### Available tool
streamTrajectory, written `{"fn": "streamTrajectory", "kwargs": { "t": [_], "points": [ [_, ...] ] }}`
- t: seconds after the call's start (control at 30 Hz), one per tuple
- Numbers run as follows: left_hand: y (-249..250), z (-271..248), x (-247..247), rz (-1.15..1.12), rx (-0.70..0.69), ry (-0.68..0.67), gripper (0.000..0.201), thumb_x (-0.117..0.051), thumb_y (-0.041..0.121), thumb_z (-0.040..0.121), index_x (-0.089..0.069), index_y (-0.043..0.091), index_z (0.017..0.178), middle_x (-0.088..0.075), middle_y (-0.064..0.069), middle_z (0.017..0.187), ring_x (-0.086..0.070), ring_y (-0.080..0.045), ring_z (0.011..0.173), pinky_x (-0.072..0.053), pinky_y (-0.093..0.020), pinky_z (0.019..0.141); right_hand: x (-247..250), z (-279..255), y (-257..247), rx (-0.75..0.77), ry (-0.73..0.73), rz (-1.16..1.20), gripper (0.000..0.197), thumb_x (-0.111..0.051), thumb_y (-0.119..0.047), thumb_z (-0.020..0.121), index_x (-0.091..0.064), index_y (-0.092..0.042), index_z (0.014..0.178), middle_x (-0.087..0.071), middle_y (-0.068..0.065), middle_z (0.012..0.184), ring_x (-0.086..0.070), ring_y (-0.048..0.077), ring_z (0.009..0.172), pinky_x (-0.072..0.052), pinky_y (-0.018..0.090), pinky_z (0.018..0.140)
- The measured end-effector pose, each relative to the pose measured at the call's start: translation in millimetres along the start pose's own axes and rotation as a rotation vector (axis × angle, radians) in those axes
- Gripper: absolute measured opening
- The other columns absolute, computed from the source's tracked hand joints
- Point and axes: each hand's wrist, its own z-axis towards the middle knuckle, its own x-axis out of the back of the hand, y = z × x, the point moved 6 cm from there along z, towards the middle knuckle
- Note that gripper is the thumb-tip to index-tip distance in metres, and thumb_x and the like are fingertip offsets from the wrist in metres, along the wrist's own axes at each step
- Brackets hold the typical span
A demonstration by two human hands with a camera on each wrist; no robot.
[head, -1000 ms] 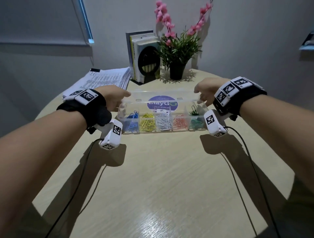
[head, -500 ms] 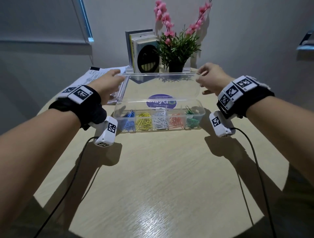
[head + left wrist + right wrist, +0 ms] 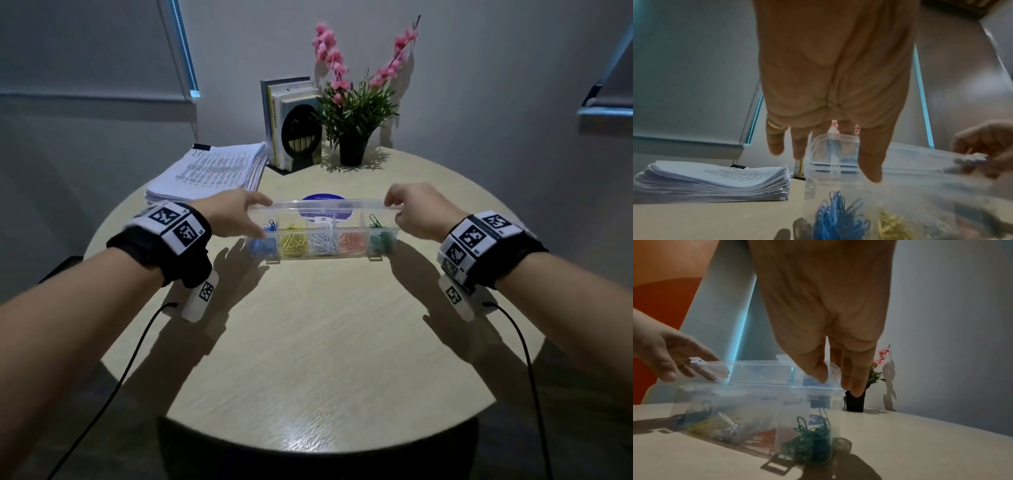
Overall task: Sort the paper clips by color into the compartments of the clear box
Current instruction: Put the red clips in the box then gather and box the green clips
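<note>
The clear box stands mid-table with five compartments: blue clips, yellow clips, white clips, orange-red clips and green clips. Its clear lid hangs tilted over the box, hinged at the back. My left hand pinches the lid's left end and my right hand pinches its right end. In the left wrist view the left hand has its thumb in front of the lid, above the blue clips. In the right wrist view the right hand holds the lid above the green clips.
A thick stack of papers lies at the back left of the round wooden table. Books and a potted plant with pink flowers stand at the back. Two latch tabs stick out from the box's front.
Both hands lifted the lid up from behind the box, then swung it forward and down. It now hangs low over the compartments.
</note>
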Motion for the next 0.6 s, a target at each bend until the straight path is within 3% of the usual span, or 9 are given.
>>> {"fn": "streamTrajectory", "kwargs": {
  "t": [0.07,0.17,0.27,0.47,0.6],
  "points": [
    [5.5,3.5,-3.6,0.137,-0.018,0.026,0.072,-0.073,0.026,0.08,-0.038,0.031,0.142,-0.046,-0.004,0.14,-0.051,-0.02,0.106,-0.048,-0.032,0.086,-4.9,-2.5,-0.6,-0.008,-0.053,-0.012,0.033,-0.053,-0.002,0.082,-0.057,-0.016,0.112,-0.058,0.012,0.117,-0.054,0.026,0.095,-0.047,0.03,0.077],
    [8.8,11.4,-6.0,0.234,-0.035,0.044,0.078,-0.073,0.026,0.08,-0.032,0.031,0.146,-0.044,-0.004,0.144,-0.049,-0.024,0.12,-0.045,-0.033,0.093,-5.6,-2.8,-4.2,0.027,-0.051,-0.012,0.022,-0.057,-0.01,0.088,-0.053,-0.014,0.109,-0.058,0.012,0.114,-0.051,0.024,0.09,-0.042,0.03,0.074],
    [6.6,18.0,-8.4,0.21,-0.032,0.022,0.076,-0.068,0.026,0.085,-0.026,0.032,0.149,-0.041,-0.004,0.147,-0.045,-0.025,0.127,-0.039,-0.031,0.096,-4.4,-0.7,-5.8,0.04,0.0,0.02,0.016,-0.053,-0.017,0.094,-0.049,-0.011,0.108,-0.06,0.016,0.114,-0.054,0.029,0.094,-0.044,0.034,0.079],
    [3.8,26.3,-8.5,0.084,-0.071,0.087,0.068,-0.064,0.021,0.089,-0.031,0.031,0.148,-0.045,-0.007,0.144,-0.048,-0.025,0.123,-0.038,-0.027,0.091,-5.0,10.0,0.1,-0.086,0.102,0.237,0.009,-0.048,-0.021,0.097,-0.044,-0.013,0.101,-0.058,0.02,0.111,-0.053,0.028,0.078,-0.038,0.03,0.068],
    [7.7,28.1,7.2,0.047,-0.084,0.15,0.061,-0.064,0.024,0.09,-0.037,0.029,0.145,-0.046,-0.006,0.144,-0.048,-0.026,0.125,-0.037,-0.032,0.099,6.9,15.1,1.2,-0.125,0.154,0.27,0.018,-0.051,-0.022,0.097,-0.05,-0.01,0.11,-0.057,0.015,0.115,-0.049,0.022,0.089,-0.037,0.029,0.074]
  ]
}}
